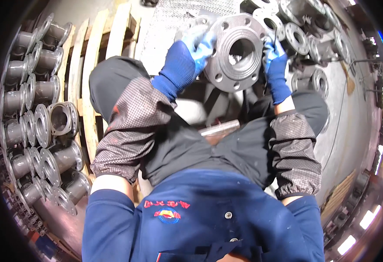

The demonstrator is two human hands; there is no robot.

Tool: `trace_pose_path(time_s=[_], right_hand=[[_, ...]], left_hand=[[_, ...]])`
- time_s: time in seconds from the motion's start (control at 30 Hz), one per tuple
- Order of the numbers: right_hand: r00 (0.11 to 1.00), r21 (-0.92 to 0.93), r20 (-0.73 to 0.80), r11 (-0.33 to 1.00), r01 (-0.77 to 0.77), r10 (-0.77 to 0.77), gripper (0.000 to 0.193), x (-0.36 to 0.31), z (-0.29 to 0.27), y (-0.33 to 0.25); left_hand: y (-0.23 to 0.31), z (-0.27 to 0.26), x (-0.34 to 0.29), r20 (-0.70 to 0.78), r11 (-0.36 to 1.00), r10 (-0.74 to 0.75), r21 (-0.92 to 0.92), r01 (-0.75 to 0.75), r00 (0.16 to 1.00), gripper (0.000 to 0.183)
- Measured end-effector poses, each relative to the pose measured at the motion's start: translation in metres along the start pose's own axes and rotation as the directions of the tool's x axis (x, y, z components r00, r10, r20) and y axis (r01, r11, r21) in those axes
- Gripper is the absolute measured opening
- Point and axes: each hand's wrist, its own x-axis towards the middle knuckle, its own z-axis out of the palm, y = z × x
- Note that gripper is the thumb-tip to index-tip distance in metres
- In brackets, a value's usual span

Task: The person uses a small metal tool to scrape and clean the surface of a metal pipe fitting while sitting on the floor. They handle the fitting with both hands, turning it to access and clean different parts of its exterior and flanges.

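A grey metal flanged pipe fitting [255, 70] is tilted up in front of me, its round flange face with bolt holes and ringed centre bore toward me. My left hand [196, 47], in a blue coated glove, is closed on the fitting's left side; some fingertips are hidden behind it. At the right rim is my right hand [273, 52], gloved alike, with its fingers closed. A thin dark rod-like tool [275, 36] seems to stick up from those fingers; its kind is unclear. Whether the right fingers also press on the rim cannot be told.
More flanged fittings [296, 38] are heaped beyond my right hand. At the left, several flanged fittings [47, 91] stand in rows beside a wooden pallet [96, 56]. A bright patterned metal surface [156, 32] lies beyond my left hand. Between my knees is a light-coloured bar [219, 128].
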Motion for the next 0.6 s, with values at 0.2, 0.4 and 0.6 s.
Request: trace_pose_path(time_s=[0.2,0.4,0.6], right_hand=[[0.962,-0.449,0.099,0.851,0.272,-0.255,0.037,0.062,0.009,0.045],[0.969,-0.567,0.247,0.807,0.162,-0.021,0.035,0.053,0.038,-0.009],[0.970,-0.605,0.206,0.763,0.228,-0.127,0.032,0.043,0.048,-0.032]], left_hand=[[0.009,0.006,0.025,-0.088,0.933,-0.351,-0.109,0.342,0.932,0.040],[-0.005,-0.015,0.016,-0.159,0.818,-0.487,-0.428,0.384,0.859,0.045],[0.011,-0.033,-0.010,0.122,0.665,-0.672,-0.334,0.667,0.731,0.061]])
